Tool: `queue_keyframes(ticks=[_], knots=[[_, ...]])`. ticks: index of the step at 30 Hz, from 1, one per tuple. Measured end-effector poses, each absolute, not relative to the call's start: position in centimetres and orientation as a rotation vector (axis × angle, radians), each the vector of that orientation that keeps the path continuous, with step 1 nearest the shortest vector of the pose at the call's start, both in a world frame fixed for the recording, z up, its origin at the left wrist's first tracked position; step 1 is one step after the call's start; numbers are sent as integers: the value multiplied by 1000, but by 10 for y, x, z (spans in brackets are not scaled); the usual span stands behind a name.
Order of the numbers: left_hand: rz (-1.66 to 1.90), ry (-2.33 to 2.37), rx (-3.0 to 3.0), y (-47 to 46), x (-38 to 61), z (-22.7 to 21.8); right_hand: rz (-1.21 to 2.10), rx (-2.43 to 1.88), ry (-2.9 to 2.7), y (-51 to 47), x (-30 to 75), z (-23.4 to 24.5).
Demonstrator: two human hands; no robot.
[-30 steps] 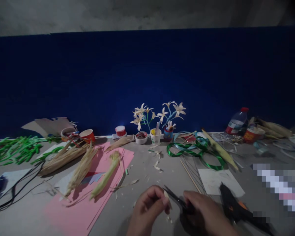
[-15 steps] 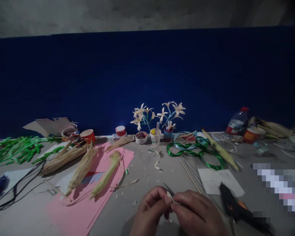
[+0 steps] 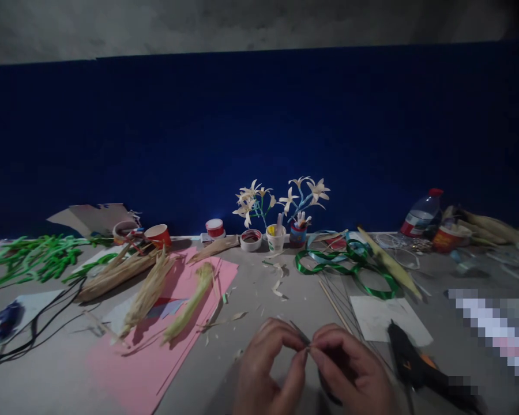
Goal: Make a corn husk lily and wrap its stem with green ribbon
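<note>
Low in the middle of the view, my left hand (image 3: pixel 268 369) and my right hand (image 3: pixel 350 369) meet fingertip to fingertip. Both pinch a small pale sliver of corn husk (image 3: pixel 308 346) between thumb and fingers. Dark scissors (image 3: pixel 300 332) stick out from under my right hand, their blades pointing up and left behind the fingertips. Both hands hover just above the grey table (image 3: pixel 251 300).
A black glue gun (image 3: pixel 409 360) lies right of my right hand, by a white paper (image 3: pixel 387 320). Pink paper (image 3: pixel 155 346) with husk bundles (image 3: pixel 147 294) lies to the left. Green ribbon (image 3: pixel 350 268), thin sticks (image 3: pixel 335 308), cups and husk flowers (image 3: pixel 281 202) stand further back, with a bottle (image 3: pixel 421 216).
My hands have come together. The scissors, earlier out in front of my right hand, are now mostly tucked under it, and both hands pinch the husk piece. The view shifted slightly.
</note>
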State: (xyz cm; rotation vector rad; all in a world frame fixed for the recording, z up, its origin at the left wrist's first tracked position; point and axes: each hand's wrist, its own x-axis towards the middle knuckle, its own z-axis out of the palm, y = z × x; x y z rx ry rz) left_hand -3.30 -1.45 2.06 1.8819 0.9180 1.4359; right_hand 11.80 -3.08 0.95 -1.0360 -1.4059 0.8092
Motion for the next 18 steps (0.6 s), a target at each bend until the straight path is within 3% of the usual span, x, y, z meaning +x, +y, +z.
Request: queue_keyframes(ticks=[11, 18], knots=[[1575, 964, 1788, -16, -24, 19, 295, -972, -1676, -33, 111, 17], [1613, 1083, 1719, -13, -41, 17, 301, -1011, -1479, -34, 116, 16]])
